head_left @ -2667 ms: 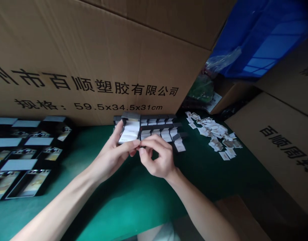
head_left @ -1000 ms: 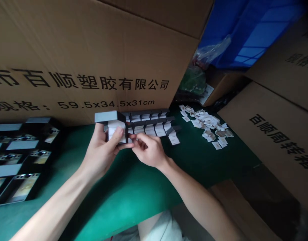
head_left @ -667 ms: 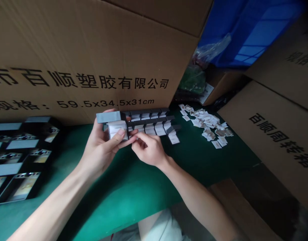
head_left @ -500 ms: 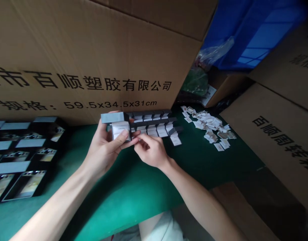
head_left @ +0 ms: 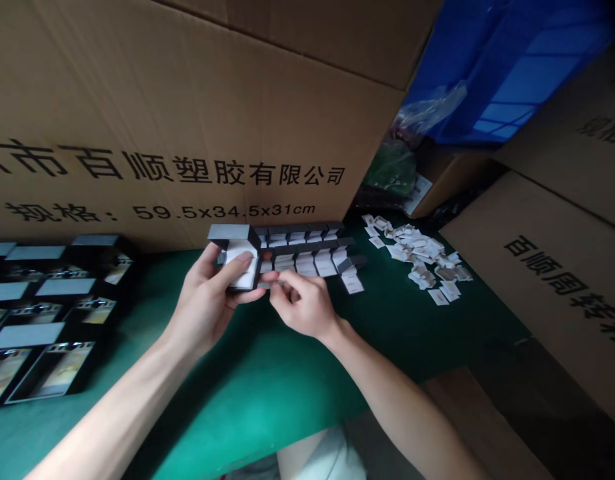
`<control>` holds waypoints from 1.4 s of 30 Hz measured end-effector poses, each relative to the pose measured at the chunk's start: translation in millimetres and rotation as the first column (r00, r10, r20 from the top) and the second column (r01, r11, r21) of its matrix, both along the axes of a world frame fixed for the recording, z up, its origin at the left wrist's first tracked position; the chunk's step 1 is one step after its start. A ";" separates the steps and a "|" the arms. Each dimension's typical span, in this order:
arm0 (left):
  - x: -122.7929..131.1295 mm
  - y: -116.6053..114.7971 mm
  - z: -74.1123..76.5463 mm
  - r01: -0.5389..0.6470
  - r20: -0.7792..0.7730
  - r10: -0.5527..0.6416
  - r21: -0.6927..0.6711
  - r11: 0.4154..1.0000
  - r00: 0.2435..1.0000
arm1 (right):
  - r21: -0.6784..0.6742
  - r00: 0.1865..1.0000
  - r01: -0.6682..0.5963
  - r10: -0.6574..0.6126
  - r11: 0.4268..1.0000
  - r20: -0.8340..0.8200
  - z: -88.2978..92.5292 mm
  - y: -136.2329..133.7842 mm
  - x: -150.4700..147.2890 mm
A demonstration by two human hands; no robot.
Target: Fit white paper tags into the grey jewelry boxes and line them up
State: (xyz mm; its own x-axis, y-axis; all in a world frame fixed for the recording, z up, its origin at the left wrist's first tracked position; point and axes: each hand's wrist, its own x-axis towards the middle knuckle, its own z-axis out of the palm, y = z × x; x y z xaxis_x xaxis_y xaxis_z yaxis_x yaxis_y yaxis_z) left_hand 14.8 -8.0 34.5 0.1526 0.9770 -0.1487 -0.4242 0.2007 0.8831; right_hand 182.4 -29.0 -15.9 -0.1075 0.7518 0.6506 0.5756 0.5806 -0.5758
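Note:
My left hand (head_left: pixel 207 293) grips a small hinged jewelry box (head_left: pixel 232 235) with a grey-black shell, its lid raised and a white lining inside. The thumb presses on the white lining. Close to the box's lower right edge is my right hand (head_left: pixel 305 300), fingers curled and fingertips pinched near the left fingertips; whatever they may hold is hidden. Behind the hands stand rows of similar open jewelry boxes (head_left: pixel 325 261) with white inserts. A pile of small white inserts (head_left: pixel 420 250) lies to the right on the green tabletop (head_left: pixel 267 387).
Larger black open boxes (head_left: pixel 52 367) stand in rows at the left. A big cardboard carton (head_left: pixel 197 100) rises behind the table, and another carton (head_left: pixel 552 267) borders the right. A blue crate (head_left: pixel 517 73) and a clear plastic bag (head_left: pixel 427 110) are at the back right.
The box in my left hand now shows its white lining more fully, with the thumb moved over it. The view has shifted slightly; my right hand stays beside the box.

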 end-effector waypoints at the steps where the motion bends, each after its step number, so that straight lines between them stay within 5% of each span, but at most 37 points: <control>1: 0.2 0.3 0.6 0.003 -0.004 -0.003 -0.005 1.000 1.000 | 0.002 1.000 0.008 -0.008 1.000 -0.007 -0.3 0.2 0.1; 8: 2.7 -1.6 7.2 0.044 -0.015 -0.044 -0.027 0.999 0.999 | 0.185 0.994 0.072 -0.056 0.980 -0.092 2.9 0.9 1.7; 17: 5.6 -4.5 6.0 0.049 -0.056 -0.049 0.000 0.999 0.997 | 0.321 0.925 0.376 -0.329 0.869 -0.192 14.8 0.8 43.9; 21: 7.7 -7.4 4.0 0.107 -0.068 -0.108 -0.010 0.994 0.992 | 0.255 0.854 0.520 -0.500 0.815 -0.141 -0.3 -10.4 94.8; 24: 7.6 -7.8 2.6 0.142 -0.066 -0.143 -0.014 0.990 0.988 | 0.142 0.673 0.731 -0.740 0.667 0.014 -17.0 -10.8 141.7; 27: 6.5 -7.3 2.0 0.143 -0.068 -0.143 -0.014 0.990 0.987 | 0.090 0.585 0.804 -0.809 0.588 0.063 -28.0 1.4 180.5; 34: 5.2 -7.0 1.3 0.153 -0.076 -0.154 -0.026 0.988 0.985 | -0.068 0.609 0.776 -0.718 0.627 0.338 -36.9 42.9 203.9; 42: 4.9 -7.9 -0.3 0.165 -0.081 -0.169 -0.051 0.985 0.982 | -0.222 0.591 0.804 -0.699 0.551 0.403 -41.2 58.0 207.9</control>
State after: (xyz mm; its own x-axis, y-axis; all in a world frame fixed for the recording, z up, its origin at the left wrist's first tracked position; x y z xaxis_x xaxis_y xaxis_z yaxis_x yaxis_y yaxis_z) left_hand 19.8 -15.9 34.2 0.2983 0.9310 -0.2104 -0.3052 0.3019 0.9032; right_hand 390.2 29.0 -57.1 0.4976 0.7856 0.3676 0.8454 -0.3443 -0.4084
